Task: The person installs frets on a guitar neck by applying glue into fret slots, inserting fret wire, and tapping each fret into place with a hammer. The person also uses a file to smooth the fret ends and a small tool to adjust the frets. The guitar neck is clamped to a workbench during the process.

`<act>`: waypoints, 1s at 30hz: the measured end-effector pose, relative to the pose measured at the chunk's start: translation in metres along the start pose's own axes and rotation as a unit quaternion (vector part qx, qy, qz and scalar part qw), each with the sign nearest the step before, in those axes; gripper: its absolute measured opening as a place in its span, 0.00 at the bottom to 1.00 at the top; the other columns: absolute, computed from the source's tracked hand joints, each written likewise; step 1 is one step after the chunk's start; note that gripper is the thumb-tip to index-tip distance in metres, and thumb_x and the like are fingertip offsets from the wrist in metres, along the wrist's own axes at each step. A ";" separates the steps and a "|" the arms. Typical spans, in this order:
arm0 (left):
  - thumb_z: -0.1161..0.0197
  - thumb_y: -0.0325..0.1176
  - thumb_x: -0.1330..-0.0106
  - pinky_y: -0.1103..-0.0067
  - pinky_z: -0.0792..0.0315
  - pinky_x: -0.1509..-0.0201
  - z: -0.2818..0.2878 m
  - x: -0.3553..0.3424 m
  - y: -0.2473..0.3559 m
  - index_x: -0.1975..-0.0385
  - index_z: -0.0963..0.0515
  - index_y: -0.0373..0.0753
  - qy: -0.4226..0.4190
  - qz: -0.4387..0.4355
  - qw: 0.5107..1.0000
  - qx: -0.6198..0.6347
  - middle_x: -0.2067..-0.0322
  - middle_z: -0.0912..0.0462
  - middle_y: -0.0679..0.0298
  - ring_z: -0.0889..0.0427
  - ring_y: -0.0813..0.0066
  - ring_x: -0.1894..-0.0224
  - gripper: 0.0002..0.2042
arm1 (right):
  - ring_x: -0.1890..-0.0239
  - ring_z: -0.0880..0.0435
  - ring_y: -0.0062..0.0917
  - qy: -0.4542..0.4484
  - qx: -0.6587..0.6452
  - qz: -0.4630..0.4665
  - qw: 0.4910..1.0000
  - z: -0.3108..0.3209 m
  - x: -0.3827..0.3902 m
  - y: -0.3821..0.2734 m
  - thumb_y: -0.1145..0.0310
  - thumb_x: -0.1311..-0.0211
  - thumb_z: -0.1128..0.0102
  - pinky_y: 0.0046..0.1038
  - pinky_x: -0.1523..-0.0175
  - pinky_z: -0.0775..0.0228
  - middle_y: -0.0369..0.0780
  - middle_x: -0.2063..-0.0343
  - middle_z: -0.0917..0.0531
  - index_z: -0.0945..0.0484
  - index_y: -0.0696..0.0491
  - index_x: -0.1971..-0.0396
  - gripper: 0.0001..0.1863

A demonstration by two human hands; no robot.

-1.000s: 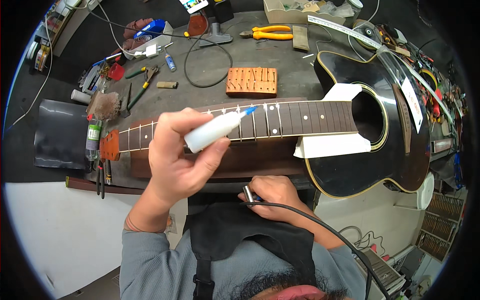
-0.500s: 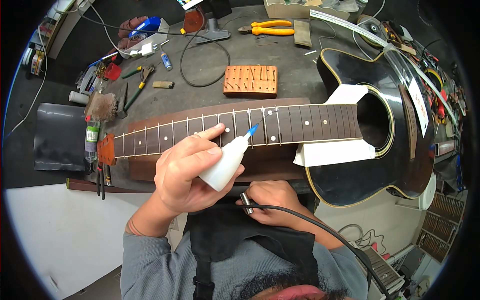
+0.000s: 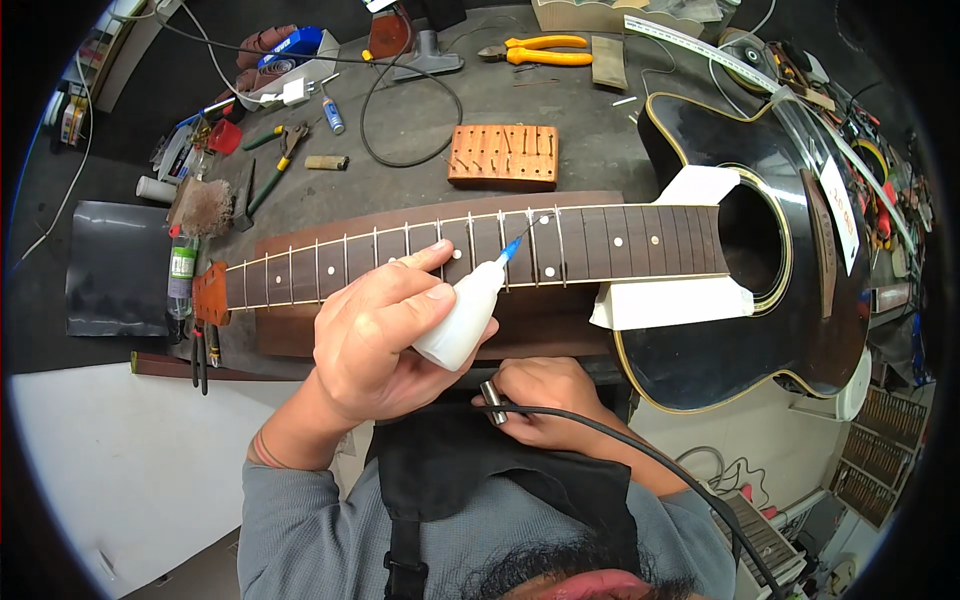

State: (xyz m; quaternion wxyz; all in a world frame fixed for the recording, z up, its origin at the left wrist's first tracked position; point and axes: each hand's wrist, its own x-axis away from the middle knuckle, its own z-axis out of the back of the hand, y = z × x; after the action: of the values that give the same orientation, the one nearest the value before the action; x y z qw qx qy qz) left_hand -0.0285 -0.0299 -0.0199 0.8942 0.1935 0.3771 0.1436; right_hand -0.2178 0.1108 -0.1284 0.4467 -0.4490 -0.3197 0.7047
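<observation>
Glue bottle point(image 3: 462, 317), clamped in my left hand point(image 3: 385, 335), has swung down so its blue tip now meets the fretboard point(image 3: 600, 240) slot, while my right hand point(image 3: 545, 400) still grips a corded tool point(image 3: 494, 401).

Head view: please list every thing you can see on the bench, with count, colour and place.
guitar: 1, black body, right, neck lying leftward
fretboard: 1, dark brown, centre
squeeze bottle: 1, white with blue tip, over the fretboard
wooden block: 1, orange-brown, behind the neck
pliers: 1, yellow handles, top
cable: 1, black, top centre
left hand: holds the squeeze bottle
right hand: at bench edge, grips a corded tool
</observation>
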 end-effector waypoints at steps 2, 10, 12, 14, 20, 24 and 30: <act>0.16 0.19 0.36 0.45 0.12 0.33 0.000 -0.001 0.000 0.33 0.25 0.39 -0.002 -0.002 1.000 -0.002 0.61 0.14 0.56 0.10 0.65 0.61 0.33 | 0.71 0.12 0.41 0.001 0.005 0.000 1.000 -0.001 0.001 0.001 0.70 0.43 0.16 0.41 0.66 0.23 0.39 0.74 0.17 0.19 0.52 0.69 0.15; 0.15 0.19 0.37 0.46 0.11 0.35 0.000 -0.004 0.002 0.35 0.25 0.39 -0.004 -0.005 1.000 -0.019 0.62 0.13 0.56 0.09 0.64 0.62 0.32 | 0.72 0.13 0.40 0.008 -0.001 0.004 1.000 0.000 -0.001 0.000 0.70 0.45 0.15 0.41 0.66 0.23 0.39 0.75 0.18 0.20 0.52 0.70 0.15; 0.15 0.19 0.37 0.46 0.10 0.35 0.000 -0.005 0.002 0.36 0.25 0.39 -0.006 -0.009 1.000 -0.027 0.62 0.13 0.55 0.08 0.64 0.62 0.32 | 0.72 0.13 0.40 0.009 -0.002 0.005 1.000 0.000 -0.001 0.000 0.71 0.45 0.16 0.41 0.66 0.23 0.39 0.75 0.18 0.20 0.52 0.70 0.15; 0.15 0.20 0.37 0.46 0.10 0.35 0.001 -0.006 0.003 0.36 0.25 0.38 -0.007 -0.012 0.999 -0.032 0.62 0.12 0.55 0.08 0.64 0.62 0.32 | 0.72 0.13 0.40 0.012 -0.004 0.006 1.000 0.000 -0.001 -0.001 0.71 0.46 0.16 0.41 0.66 0.23 0.39 0.75 0.18 0.20 0.52 0.70 0.15; 0.14 0.20 0.38 0.45 0.10 0.36 0.001 -0.007 0.006 0.36 0.26 0.38 -0.013 -0.019 0.999 -0.034 0.62 0.13 0.56 0.08 0.64 0.62 0.32 | 0.72 0.12 0.40 0.015 -0.001 0.006 1.000 -0.001 0.000 0.000 0.71 0.45 0.17 0.42 0.66 0.22 0.39 0.74 0.18 0.20 0.53 0.70 0.14; 0.14 0.20 0.38 0.45 0.10 0.36 0.001 -0.004 0.010 0.36 0.26 0.38 -0.014 -0.019 0.999 -0.031 0.62 0.13 0.55 0.07 0.64 0.63 0.32 | 0.72 0.12 0.41 0.007 0.006 0.002 1.000 -0.001 0.001 0.000 0.71 0.45 0.18 0.42 0.66 0.22 0.39 0.74 0.17 0.20 0.53 0.70 0.14; 0.14 0.20 0.39 0.44 0.10 0.37 0.001 -0.004 0.015 0.37 0.26 0.36 -0.016 -0.025 0.999 -0.026 0.62 0.13 0.56 0.08 0.66 0.65 0.32 | 0.69 0.10 0.41 -0.003 0.010 -0.001 1.000 -0.002 0.003 0.003 0.71 0.45 0.20 0.41 0.64 0.19 0.40 0.72 0.14 0.18 0.53 0.68 0.12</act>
State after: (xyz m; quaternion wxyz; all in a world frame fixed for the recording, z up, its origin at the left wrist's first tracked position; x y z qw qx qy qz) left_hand -0.0320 -0.0181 -0.0103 0.9083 0.1630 0.3633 0.1283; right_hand -0.2176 0.1127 -0.1326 0.4508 -0.4422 -0.3139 0.7090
